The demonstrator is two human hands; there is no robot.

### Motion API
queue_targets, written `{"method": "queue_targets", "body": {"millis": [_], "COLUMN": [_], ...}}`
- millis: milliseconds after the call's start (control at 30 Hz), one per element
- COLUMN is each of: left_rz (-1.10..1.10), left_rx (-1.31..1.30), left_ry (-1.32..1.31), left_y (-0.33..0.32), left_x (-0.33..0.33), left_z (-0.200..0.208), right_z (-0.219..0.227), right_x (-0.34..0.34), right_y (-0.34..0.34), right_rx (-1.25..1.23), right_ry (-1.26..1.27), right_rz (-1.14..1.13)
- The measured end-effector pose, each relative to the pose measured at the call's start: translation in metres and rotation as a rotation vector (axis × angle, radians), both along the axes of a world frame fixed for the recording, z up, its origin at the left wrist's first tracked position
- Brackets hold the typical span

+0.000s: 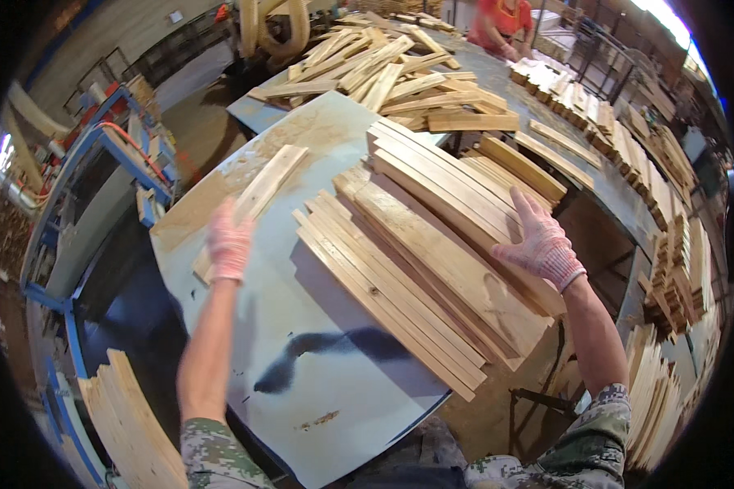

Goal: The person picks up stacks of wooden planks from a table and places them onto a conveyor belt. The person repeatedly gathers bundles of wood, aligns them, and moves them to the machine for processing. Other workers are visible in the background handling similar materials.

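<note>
My left hand (230, 243), in a pink and white knit glove, is over a single wooden board (271, 181) at the left of the pale metal tabletop (273, 314). Motion smears its fingers, so its hold on the board is unclear. My right hand (538, 246), gloved alike, has its thumb and fingers apart against the right side of a raised stack of narrow planks (436, 173). Beside that stack lies a wider, rougher wooden beam (444, 257). Left of the beam, several thin wooden strips (387, 297) lie side by side, their ends overhanging the table's near right edge.
A loose heap of wood pieces (383, 69) covers the far table. At the left stands a blue metal frame (37, 236), with upright boards (130, 416) near it. Stacked wood (681, 269) lines the right side. Another person in red (501, 24) is at the far right.
</note>
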State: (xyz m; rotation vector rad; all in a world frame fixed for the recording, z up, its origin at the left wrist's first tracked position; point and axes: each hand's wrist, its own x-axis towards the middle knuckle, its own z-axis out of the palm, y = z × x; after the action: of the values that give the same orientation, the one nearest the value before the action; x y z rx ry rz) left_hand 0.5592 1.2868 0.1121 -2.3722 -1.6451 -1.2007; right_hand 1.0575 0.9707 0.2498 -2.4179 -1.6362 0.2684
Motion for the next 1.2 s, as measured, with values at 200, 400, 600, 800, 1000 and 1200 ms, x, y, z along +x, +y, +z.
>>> {"method": "queue_targets", "body": {"millis": [200,400,600,800,1000,1200], "left_rz": [-0.319,-0.084,-0.036,-0.111,-0.233,-0.181], "left_rx": [-0.328,-0.624,-0.799,-1.003,-0.58,-0.155], "left_ry": [0.332,0.103,-0.952,-1.252,-1.327,-1.103], "left_y": [-0.228,-0.284,-0.292,-0.286,-0.296,-0.303], "left_x": [0.188,0.285,0.36,0.35,0.3,0.183], "left_z": [0.077,0.065,0.037,0.044,0.092,0.128], "right_z": [0.016,-0.042,-0.051,-0.039,0.005,0.04], "right_x": [0.008,0.036,0.029,0.007,-0.058,-0.188], "right_y": [0.031,0.021,0.039,0.024,0.016,0.024], "right_rx": [-0.139,0.166,0.079,0.213,0.385,0.355], "right_ry": [0.112,0.118,0.166,0.199,0.549,1.058], "right_rz": [0.114,0.246,0.193,0.167,0.229,0.378]}}
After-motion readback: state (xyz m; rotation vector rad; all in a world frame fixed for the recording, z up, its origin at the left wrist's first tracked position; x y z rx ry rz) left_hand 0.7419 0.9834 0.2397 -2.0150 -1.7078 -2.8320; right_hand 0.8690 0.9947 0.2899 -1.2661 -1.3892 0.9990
